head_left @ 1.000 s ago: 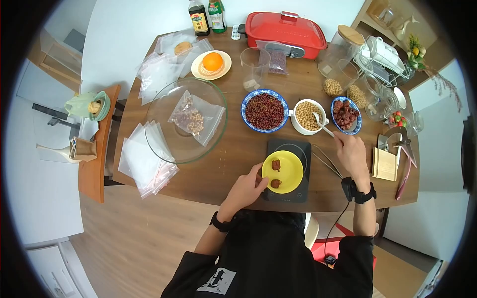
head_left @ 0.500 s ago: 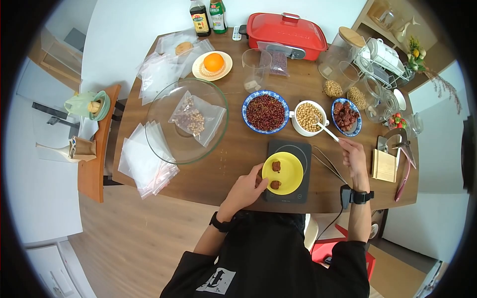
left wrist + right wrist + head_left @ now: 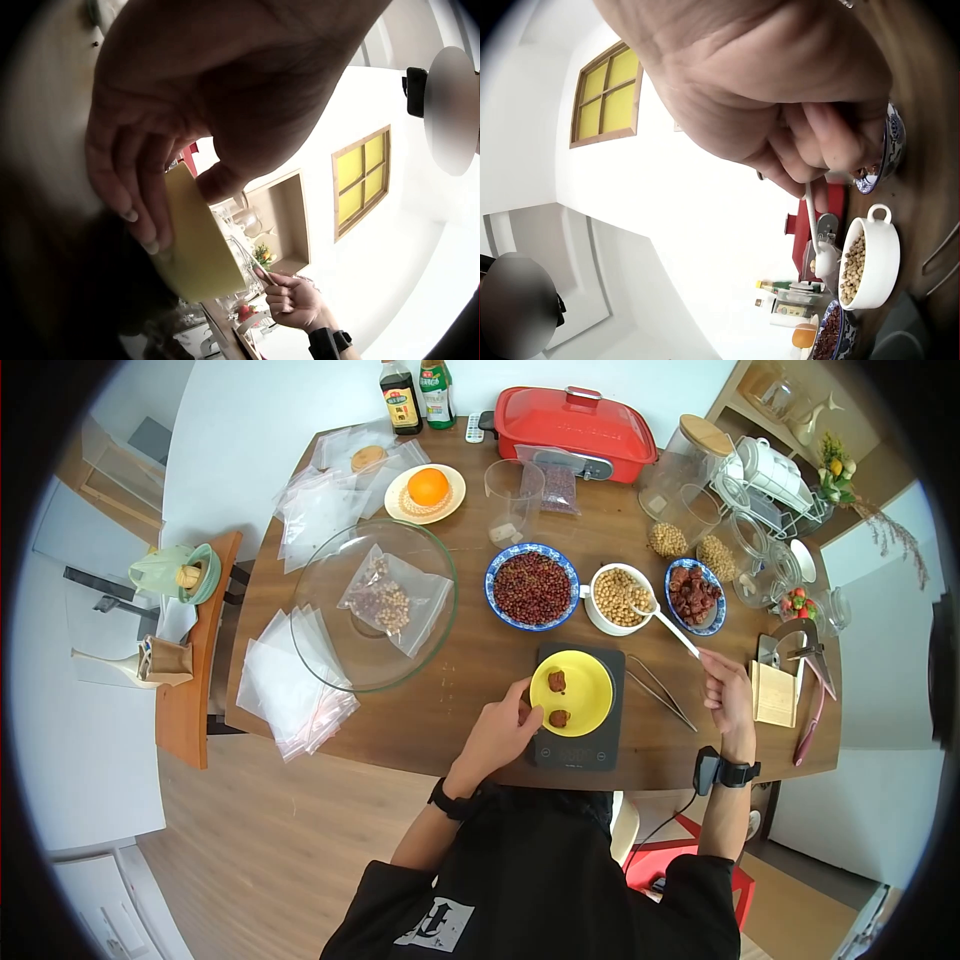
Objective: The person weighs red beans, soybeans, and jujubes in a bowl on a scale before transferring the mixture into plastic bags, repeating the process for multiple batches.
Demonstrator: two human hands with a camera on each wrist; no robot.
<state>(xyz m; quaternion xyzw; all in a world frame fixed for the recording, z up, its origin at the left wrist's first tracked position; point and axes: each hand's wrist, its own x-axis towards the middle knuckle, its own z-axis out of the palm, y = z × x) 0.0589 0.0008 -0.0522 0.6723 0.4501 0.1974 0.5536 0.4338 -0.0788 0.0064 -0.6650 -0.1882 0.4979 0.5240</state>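
Observation:
My left hand point(image 3: 500, 730) grips the left rim of a small yellow bowl point(image 3: 590, 695), thumb at the rim and fingers along the outer wall. Two dark reddish-brown lumps point(image 3: 557, 681) lie inside the bowl, which overlaps a black kitchen scale point(image 3: 575, 756). With my right hand point(image 3: 728, 695) I hold a white spoon point(image 3: 679, 634) by its handle end. The spoon's head point(image 3: 826, 260) hangs over the rim of a white two-handled pot point(image 3: 881, 262) of pale beans point(image 3: 620, 595), and a bean shows at its edge in the right wrist view.
Blue-patterned bowls of dark red beans point(image 3: 531, 586) and brown chunks point(image 3: 693, 595) flank the pot. Metal tongs point(image 3: 660, 692) lie right of the scale. A large glass bowl point(image 3: 310, 630) containing a zip bag stands left, near plastic bags point(image 3: 300, 680). Behind is a red electric cooker point(image 3: 575, 430).
My right hand has drawn back toward me and right, bringing the spoon's head from among the beans to the pot's right rim. The yellow bowl has shifted slightly away from me.

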